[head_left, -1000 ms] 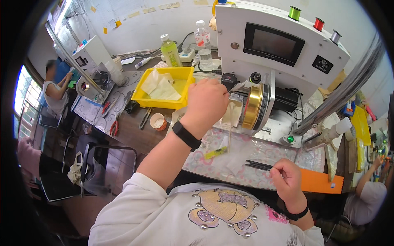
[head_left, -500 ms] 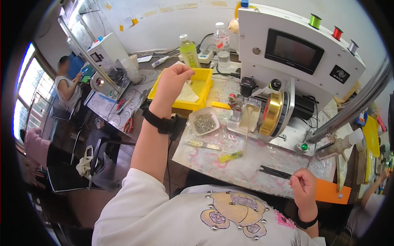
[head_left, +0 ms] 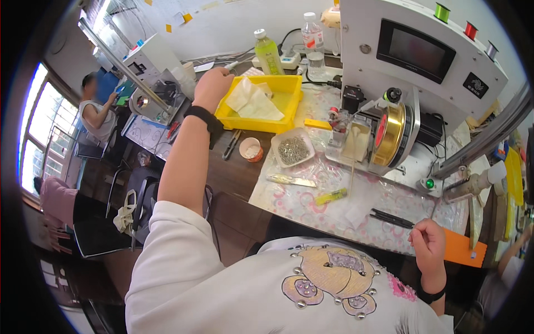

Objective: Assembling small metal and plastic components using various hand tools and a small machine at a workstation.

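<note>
My left hand (head_left: 213, 87) reaches out over the left rim of the yellow tray (head_left: 261, 123), fingers curled in; whatever they may hold is hidden. Crumpled white paper (head_left: 255, 100) lies inside this tray. Low on the right, my right hand (head_left: 429, 243) is closed with its fingertips together, and I cannot make out anything in it. Just beyond its fingers are black tweezers (head_left: 391, 217); whether they touch the hand, I cannot tell. A white dish (head_left: 293, 148) of small metal pieces sits in front of the tray, beside a paper cup (head_left: 251, 150).
A white machine (head_left: 400, 61) with a screen and a gold spool (head_left: 387, 135) stands at the right. A yellow-handled tool (head_left: 331, 196) and a flat packet (head_left: 292, 180) lie on the tabletop. Two bottles stand behind the tray. A co-worker (head_left: 97, 111) sits at the far left.
My left hand has gone from above the tray to its left edge. The paper cup and a dark slim tool beside it have come into sight. My right hand stays by the tweezers.
</note>
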Demonstrator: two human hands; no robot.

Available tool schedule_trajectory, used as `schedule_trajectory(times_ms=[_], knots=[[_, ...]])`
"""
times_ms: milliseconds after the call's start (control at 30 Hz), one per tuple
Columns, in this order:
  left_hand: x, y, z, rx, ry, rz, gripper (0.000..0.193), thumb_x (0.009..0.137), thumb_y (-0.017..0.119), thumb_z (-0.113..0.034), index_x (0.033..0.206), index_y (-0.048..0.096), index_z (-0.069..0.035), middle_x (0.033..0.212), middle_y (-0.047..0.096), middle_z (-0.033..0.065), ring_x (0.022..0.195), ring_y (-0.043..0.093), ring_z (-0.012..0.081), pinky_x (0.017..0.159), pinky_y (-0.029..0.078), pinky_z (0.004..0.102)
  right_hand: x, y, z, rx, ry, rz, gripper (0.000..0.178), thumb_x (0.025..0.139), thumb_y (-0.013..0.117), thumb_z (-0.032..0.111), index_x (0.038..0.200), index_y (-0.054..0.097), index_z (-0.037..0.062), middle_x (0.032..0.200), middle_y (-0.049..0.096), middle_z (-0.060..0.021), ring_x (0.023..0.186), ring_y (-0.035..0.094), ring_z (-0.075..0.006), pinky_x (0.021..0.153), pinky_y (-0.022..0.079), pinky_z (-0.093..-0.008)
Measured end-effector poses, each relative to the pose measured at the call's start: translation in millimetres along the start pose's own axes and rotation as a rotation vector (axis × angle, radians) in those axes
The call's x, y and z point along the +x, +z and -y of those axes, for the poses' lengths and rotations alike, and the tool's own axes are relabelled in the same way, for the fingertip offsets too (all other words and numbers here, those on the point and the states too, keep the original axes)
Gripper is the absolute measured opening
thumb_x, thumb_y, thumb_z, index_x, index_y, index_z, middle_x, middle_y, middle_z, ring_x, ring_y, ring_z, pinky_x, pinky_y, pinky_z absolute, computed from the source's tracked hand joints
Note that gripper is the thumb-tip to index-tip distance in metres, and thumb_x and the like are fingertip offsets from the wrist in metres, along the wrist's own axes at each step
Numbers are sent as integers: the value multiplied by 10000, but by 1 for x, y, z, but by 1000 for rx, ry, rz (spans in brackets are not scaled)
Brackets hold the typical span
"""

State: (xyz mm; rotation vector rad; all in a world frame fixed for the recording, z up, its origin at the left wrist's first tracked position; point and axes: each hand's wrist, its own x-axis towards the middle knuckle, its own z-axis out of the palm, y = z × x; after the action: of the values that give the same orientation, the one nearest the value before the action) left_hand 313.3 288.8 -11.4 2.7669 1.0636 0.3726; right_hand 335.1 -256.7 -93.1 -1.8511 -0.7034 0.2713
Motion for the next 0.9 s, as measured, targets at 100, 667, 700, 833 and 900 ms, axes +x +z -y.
schedule_trajectory(times_ms=[100,667,700,833,900], knots=[[-48,16,-11,11,136,-484,437,792,564,-221,1198,509,-69,929,622,171,889,584,334,777,457,393,-3,-6,3,22,101,69,39,824,530,26,797,515,2,721,496,-54,656,486,-137,612,388,-248],[-260,120,-96,-285,698,-54,183,701,654,-195,832,615,-73,850,587,89,800,541,281,702,435,378,-61,5,-5,83,172,0,86,847,517,49,773,547,17,702,512,-18,610,494,-84,560,398,-211],[-260,122,-102,-248,687,-48,141,691,648,-203,752,606,-83,806,569,82,810,531,273,707,429,374,-66,6,-3,74,169,3,83,844,518,47,775,552,17,699,519,-21,611,499,-87,559,401,-212],[-259,127,-104,-92,678,-29,196,689,654,-240,795,594,-86,816,567,45,840,542,233,719,417,377,-86,-3,-7,21,94,-50,80,865,502,70,822,547,20,709,533,-23,608,487,-70,560,394,-192],[-257,126,-99,-102,611,-39,207,670,664,-229,794,595,-78,781,571,60,806,553,243,694,428,376,-90,-6,-9,44,93,-125,104,859,505,78,805,568,17,706,535,-23,616,500,-84,562,402,-209]])
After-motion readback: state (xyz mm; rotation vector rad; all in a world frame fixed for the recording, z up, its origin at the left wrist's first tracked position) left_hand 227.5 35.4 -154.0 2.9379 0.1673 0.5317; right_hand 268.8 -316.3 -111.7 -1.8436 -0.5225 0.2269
